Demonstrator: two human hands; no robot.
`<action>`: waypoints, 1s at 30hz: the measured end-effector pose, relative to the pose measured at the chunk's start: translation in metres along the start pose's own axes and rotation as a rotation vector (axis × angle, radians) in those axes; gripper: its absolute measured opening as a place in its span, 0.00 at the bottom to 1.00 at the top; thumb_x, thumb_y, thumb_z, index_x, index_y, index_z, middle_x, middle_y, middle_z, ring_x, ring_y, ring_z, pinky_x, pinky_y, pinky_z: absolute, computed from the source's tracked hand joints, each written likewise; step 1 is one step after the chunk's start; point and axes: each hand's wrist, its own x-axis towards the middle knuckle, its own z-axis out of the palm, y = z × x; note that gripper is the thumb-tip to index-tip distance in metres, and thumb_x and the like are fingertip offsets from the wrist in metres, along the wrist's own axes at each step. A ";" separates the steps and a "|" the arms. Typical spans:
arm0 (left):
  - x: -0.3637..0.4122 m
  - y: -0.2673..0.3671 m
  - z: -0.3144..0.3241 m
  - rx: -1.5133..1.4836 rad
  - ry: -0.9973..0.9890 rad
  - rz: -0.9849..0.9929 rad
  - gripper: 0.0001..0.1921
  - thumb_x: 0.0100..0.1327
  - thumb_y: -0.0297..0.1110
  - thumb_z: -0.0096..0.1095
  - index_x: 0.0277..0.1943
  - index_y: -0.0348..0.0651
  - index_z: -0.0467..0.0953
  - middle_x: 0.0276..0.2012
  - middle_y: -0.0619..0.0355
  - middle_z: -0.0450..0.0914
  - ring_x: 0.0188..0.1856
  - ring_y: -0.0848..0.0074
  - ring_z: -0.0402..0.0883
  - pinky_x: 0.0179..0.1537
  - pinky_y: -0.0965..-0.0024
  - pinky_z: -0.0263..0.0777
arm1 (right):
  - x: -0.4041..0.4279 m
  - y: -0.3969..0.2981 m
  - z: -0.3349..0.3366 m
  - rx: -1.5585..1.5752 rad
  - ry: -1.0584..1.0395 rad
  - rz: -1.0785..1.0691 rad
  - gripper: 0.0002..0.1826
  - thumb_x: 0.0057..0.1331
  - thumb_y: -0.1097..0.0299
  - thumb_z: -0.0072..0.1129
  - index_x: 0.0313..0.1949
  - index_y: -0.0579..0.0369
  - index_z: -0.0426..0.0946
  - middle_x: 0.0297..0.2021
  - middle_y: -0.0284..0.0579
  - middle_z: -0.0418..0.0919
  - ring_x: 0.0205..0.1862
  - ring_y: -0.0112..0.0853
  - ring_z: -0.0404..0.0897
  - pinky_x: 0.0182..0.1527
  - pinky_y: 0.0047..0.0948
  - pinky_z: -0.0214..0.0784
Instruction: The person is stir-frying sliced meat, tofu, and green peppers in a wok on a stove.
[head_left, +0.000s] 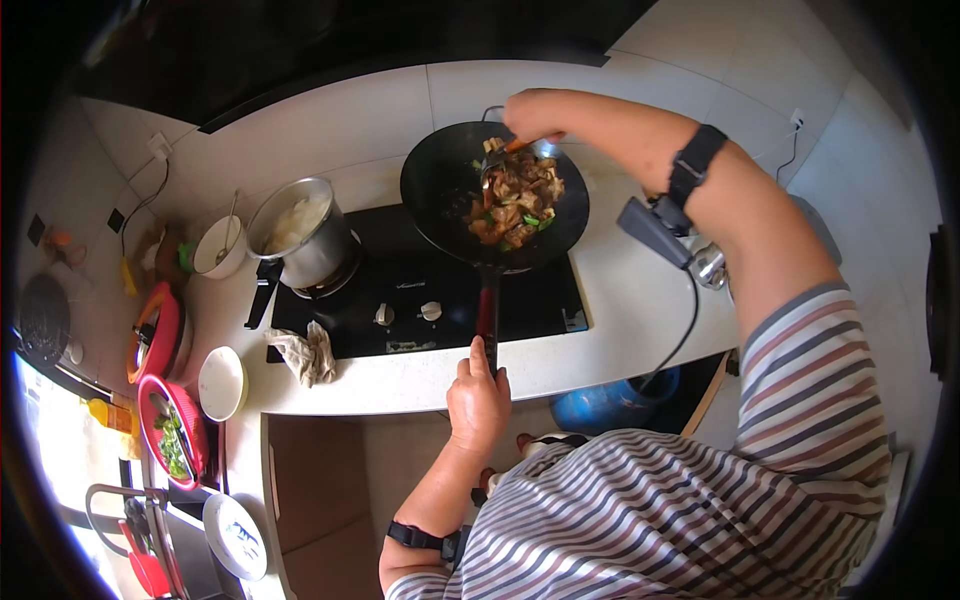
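Observation:
My left hand (480, 397) grips the dark red handle (487, 311) of a black wok (435, 217), which rests tilted on the right side of the gas hob. Browned meat pieces (517, 202) with bits of green vegetable lie in the wok's right half. Above its far rim, my right hand (534, 116) is closed around the orange-brown handle of a metal spatula (495, 159). The spatula's blade touches the food at its upper left edge.
A steel pot (307, 251) with pale food stands on the left burner. A crumpled cloth (307, 354) lies at the hob's front left corner. Bowls, a plate (235, 536) and a red basket of greens (196, 450) line the left counter. A blue gas cylinder (592, 409) stands below the counter.

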 end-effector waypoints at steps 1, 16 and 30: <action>-0.002 -0.001 0.000 0.003 0.012 0.004 0.30 0.54 0.27 0.59 0.60 0.32 0.59 0.37 0.39 0.75 0.32 0.51 0.78 0.33 0.57 0.74 | -0.013 0.009 0.001 0.231 -0.037 0.076 0.11 0.54 0.71 0.51 0.37 0.53 0.79 0.24 0.45 0.77 0.16 0.33 0.74 0.18 0.36 0.65; -0.001 -0.001 -0.003 -0.023 -0.012 0.007 0.30 0.54 0.27 0.59 0.60 0.32 0.58 0.38 0.38 0.75 0.33 0.50 0.78 0.34 0.57 0.73 | -0.181 0.068 0.004 0.849 -0.079 0.320 0.19 0.57 0.67 0.49 0.49 0.54 0.72 0.18 0.38 0.72 0.12 0.19 0.63 0.12 0.20 0.52; -0.003 -0.008 0.003 0.021 0.078 0.126 0.31 0.53 0.28 0.60 0.60 0.30 0.59 0.33 0.42 0.74 0.26 0.53 0.78 0.26 0.58 0.73 | -0.178 0.079 0.058 0.930 -0.263 0.331 0.16 0.58 0.64 0.54 0.45 0.52 0.72 0.16 0.35 0.70 0.12 0.19 0.62 0.13 0.21 0.51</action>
